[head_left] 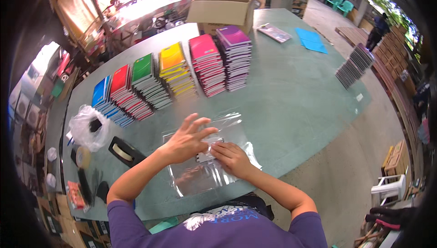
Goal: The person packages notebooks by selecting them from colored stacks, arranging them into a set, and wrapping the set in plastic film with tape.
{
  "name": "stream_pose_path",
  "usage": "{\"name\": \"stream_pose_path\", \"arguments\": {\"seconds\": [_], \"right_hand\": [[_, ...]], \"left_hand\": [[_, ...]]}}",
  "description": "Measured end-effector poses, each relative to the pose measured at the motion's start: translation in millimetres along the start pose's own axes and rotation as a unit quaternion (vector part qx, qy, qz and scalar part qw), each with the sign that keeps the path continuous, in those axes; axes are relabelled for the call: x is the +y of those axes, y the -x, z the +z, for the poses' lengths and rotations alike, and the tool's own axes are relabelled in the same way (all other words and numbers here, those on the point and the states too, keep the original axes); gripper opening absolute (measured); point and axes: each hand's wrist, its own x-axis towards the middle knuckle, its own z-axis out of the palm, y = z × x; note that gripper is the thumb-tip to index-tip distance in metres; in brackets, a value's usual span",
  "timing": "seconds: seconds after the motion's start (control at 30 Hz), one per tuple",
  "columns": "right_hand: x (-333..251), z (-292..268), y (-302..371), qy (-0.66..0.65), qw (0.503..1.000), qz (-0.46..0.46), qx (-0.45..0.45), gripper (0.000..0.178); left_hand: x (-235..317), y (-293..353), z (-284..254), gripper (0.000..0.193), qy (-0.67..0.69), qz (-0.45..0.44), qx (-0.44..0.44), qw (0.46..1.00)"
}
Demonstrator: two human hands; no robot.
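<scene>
Clear plastic sheets or bags (200, 179) lie at the table's near edge, in front of me. A small whitish piece with dark marks (205, 157) rests on them, partly hidden by my hands; I cannot make out its kind. My left hand (185, 141) is over its upper left side, fingers stretched and spread. My right hand (231, 158) lies flat on the plastic at its right side, fingertips touching it. Beyond them stand spiral notebooks in stacks: blue (101, 92), red (120, 82), green (143, 71), yellow (172, 57), pink (203, 47) and purple (233, 36).
A black tape dispenser (125, 151), a tape roll (83, 157) and a crumpled plastic bag (88, 129) lie on the left. An open cardboard box (219, 11) stands behind the notebooks. Far right are blue sheets (312, 41) and another stack (354, 66) on the green table (291, 107).
</scene>
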Motion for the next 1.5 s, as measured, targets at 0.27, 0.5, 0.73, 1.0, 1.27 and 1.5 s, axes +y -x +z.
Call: {"name": "stream_pose_path", "arguments": {"seconds": [0.27,0.5,0.73,1.0,1.27,1.5], "right_hand": [[-5,13,6,-0.050,0.998,0.008,0.037,0.036],[-6,-6,-4,0.035,0.999,-0.012,0.027,0.034],[13,-9,-17,-0.113,0.992,-0.035,-0.042,0.030],[17,-2,-26,-0.171,0.979,0.071,-0.080,0.015],[28,9,-40,-0.360,0.864,0.348,-0.057,0.039],[34,-9,-63,-0.271,0.940,0.108,-0.175,0.022]], "left_hand": [[3,-14,19,0.009,0.038,-0.009,-0.051,0.998],[2,7,-13,0.015,-0.075,-0.076,0.075,0.991],[67,42,77,0.020,0.046,-0.247,0.262,0.932],[63,24,55,0.048,0.301,-0.335,0.407,0.794],[28,32,95,0.051,0.510,-0.427,0.211,0.717],[44,22,58,0.016,0.138,-0.298,0.099,0.939]]}}
